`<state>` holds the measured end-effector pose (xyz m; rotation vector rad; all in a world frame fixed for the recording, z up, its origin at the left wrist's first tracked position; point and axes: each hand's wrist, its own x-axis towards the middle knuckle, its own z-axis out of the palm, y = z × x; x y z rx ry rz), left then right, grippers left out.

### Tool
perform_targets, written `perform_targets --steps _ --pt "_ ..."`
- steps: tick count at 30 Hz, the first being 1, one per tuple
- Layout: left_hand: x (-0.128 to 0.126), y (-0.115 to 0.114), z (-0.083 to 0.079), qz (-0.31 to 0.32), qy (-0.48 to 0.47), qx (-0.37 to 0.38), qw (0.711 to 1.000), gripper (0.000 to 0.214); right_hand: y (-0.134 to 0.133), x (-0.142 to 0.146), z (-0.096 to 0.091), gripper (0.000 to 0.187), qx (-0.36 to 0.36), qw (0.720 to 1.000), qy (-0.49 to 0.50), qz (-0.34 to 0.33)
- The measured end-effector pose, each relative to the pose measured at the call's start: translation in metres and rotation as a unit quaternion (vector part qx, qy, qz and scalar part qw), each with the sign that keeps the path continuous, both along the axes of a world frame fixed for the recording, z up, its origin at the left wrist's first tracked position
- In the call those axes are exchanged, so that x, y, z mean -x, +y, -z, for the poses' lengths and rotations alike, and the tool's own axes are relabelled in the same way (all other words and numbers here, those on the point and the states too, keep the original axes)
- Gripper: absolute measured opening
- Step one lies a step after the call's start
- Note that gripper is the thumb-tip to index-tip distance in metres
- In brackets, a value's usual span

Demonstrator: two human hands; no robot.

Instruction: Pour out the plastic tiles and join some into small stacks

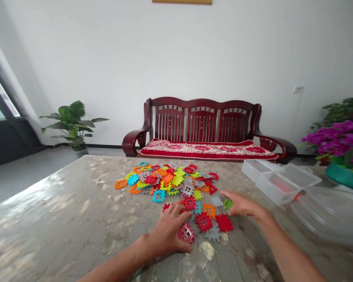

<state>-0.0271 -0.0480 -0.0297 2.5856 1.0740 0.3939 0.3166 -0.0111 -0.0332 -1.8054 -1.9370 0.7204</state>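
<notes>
Currently, both bare hands are found at the near side of a loose heap of flat, toothed plastic tiles in red, orange, blue, yellow-green and grey (177, 179), spread on a tabletop with a brown-grey floral pattern (85, 235). The left hand (168, 231) is arched, its thumb parted from the fingers, around a red square toothed tile with a window lattice (186, 233); whether any pressure is applied cannot be told. The right hand (245, 205) is likewise spread, its thumb and index finger wide on either side of a small green toothed tile (228, 204), which appears to touch the hand. Between the hands lie a plain red square tile (224, 223) and a grey lattice tile (213, 232), the latter partly covered.

Handling is judged best with the fingertips low and flat to the tabletop, contact taken at opposite outer edges rather than through the lattice openings. The teeth could catch on neighbouring tiles, so overlapping ones are better eased apart before lifting. Even, light pressure from both sides should limit tipping and scatter
</notes>
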Motion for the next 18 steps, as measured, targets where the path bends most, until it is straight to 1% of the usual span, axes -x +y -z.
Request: perform_targets --steps 3,5,7,9,11,13,14,15,18 --pt "-0.003 0.002 0.001 -0.009 0.002 -0.010 1.000 0.063 -0.003 0.000 0.014 0.066 -0.031 0.998 -0.050 0.021" --pt "-0.003 0.007 0.004 -0.014 -0.013 -0.009 1.000 0.057 -0.004 0.002 0.016 0.061 -0.048 0.994 -0.095 0.024" --pt "0.000 0.013 0.006 -0.025 -0.037 0.011 0.999 0.055 -0.004 0.007 0.012 0.062 -0.047 0.991 -0.122 0.033" --pt "0.003 0.019 0.007 -0.044 -0.064 0.040 0.996 0.053 -0.003 0.014 0.004 0.067 -0.048 0.991 -0.120 0.033" --pt "0.007 0.024 0.005 -0.068 -0.080 0.051 0.993 0.049 0.000 0.022 -0.006 0.071 -0.055 0.994 -0.092 0.003" --pt "0.012 0.027 0.001 -0.090 -0.064 0.040 0.993 0.047 0.002 0.030 -0.014 0.074 -0.053 0.996 -0.064 -0.045" --pt "0.014 0.027 -0.001 -0.101 -0.044 0.032 0.993 0.051 0.003 0.033 -0.016 0.077 -0.043 0.995 -0.056 -0.064" --pt "0.016 0.027 -0.003 -0.109 -0.019 0.028 0.993 0.059 0.004 0.035 -0.017 0.082 -0.028 0.995 -0.052 -0.077" --pt "0.019 0.025 -0.003 -0.128 0.043 0.027 0.990 0.093 0.003 0.039 -0.011 0.112 0.038 0.994 -0.059 -0.089"
